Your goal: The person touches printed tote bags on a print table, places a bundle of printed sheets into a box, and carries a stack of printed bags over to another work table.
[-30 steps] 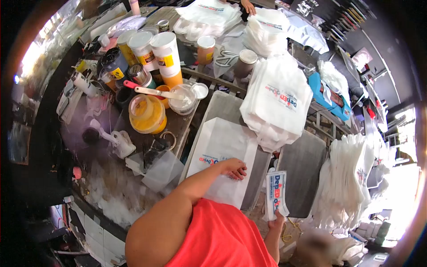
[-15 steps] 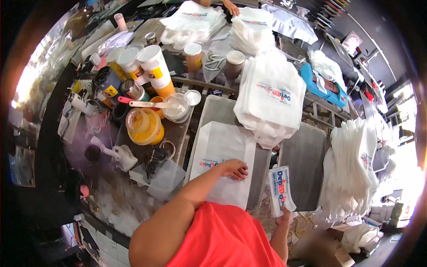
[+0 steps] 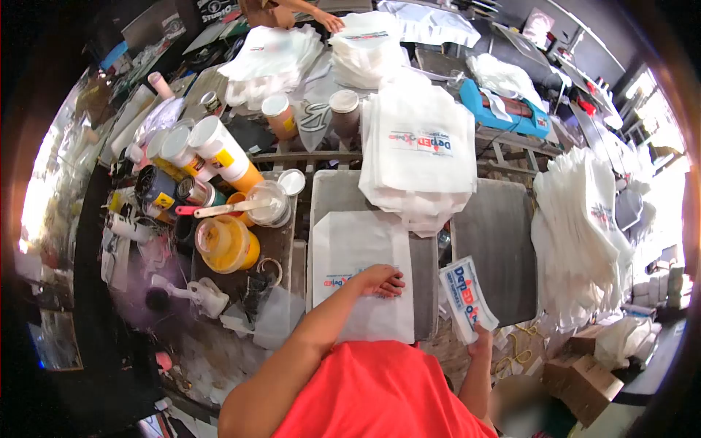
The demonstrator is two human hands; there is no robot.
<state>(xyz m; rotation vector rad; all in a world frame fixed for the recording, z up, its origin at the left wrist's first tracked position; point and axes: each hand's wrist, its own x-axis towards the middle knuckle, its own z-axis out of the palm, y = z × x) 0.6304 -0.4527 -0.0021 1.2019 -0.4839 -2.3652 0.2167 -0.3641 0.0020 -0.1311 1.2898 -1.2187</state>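
On the near end of the left grey board, a white non-woven bag (image 3: 365, 244) lies flat with blue and red "DepED" print. My left hand (image 3: 382, 282) is over the lower part of this bag, its fingers loosely curled and slightly apart, with nothing seen in them. Whether the fingertips press on the fabric I cannot tell. To the right, my right hand (image 3: 482, 337) grips the bottom end of a folded white printed bag (image 3: 467, 298). The folded bag stands out over the near left corner of the right grey board (image 3: 493, 252).
Beyond the boards rises a stack of white printed bags (image 3: 418, 157). More white bags (image 3: 577, 226) are piled at the right. Paint tubs (image 3: 226, 244) and bottles crowd the left, a spatula (image 3: 234, 209) across them. Another person's hand (image 3: 328, 20) touches a far stack.
The view has shifted, so the table appears straighter. My right hand still holds the folded bag, now tilted more to the left. My left hand stays over the flat bag.
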